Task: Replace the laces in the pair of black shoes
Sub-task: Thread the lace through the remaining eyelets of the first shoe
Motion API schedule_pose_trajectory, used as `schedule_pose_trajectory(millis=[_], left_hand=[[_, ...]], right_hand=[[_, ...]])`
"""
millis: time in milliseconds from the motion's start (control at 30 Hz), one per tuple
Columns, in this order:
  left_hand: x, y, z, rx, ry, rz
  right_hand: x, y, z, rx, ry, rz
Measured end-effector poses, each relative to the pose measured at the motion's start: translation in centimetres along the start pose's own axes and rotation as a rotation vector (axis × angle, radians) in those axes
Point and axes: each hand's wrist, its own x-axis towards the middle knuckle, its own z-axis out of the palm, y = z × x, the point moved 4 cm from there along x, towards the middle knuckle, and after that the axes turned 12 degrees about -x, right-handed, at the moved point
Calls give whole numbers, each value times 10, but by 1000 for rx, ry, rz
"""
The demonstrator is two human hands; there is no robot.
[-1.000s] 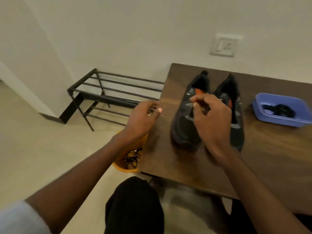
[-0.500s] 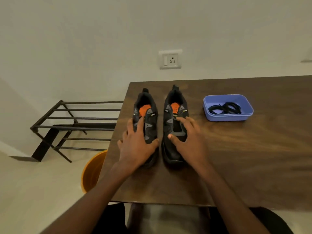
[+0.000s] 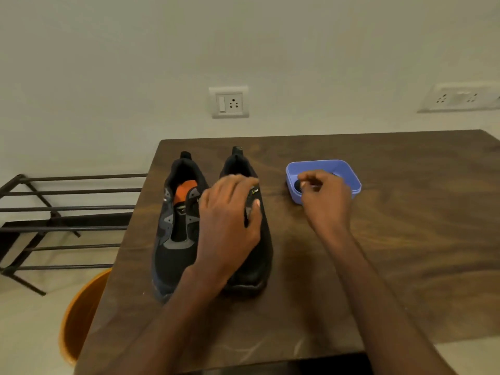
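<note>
Two hands are at work, each on its own job. Left hand lies over the upper of the right-hand shoe, fingers spread and curved down over the tongue, thumb against the shoe's outer side; it presses and steadies rather than pinches, most likely to keep the shoe from sliding while a lace is fetched. Right hand reaches over the near wall of the blue tray, fingers curled in with forefinger and thumb drawn together at something dark at the tray's left end, which I take to be one of the new laces; whether the tips have actually closed on it I cannot tell, since the hand hides most of the tray's inside.

Both black shoes stand side by side near the table's left edge, heels toward the far edge by the wall, toes toward the person. Left-hand shoe lies bare of any hand; its eyelets look empty and an orange lining shows in its mouth, so the old laces seem to be out already. Tray sits just right of the pair, toward the far edge, within easy reach.

Off the table's left edge an orange bucket stands on the floor, with a black metal rack beyond it
</note>
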Motion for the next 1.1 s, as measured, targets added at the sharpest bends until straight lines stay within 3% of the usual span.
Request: schedule_pose_trajectory(millis=[133, 300, 567, 700, 833, 933, 1033, 1100], left_hand=[[4, -6, 18, 78, -136, -9], [3, -13, 23, 96, -185, -29], [-1, -15, 24, 67, -170, 7], [0, -12, 16, -4, -106, 32], [0, -6, 4, -199, -32, 27], [-1, 1, -4, -474, -5, -91], [-2, 8, -14, -639, -13, -193], [-2, 10, -24, -645, -31, -171]], right_hand=[[78, 28, -2, -364, -12, -29], [133, 49, 11, -861, -392, -91], [138, 54, 16, -894, -385, -121], [141, 40, -17, -731, -166, -96], [115, 6, -62, -344, -63, -87], [61, -30, -80, 138, -254, -51], [-1, -67, -78, 486, -631, -100], [-38, -85, -73, 636, -836, -174]])
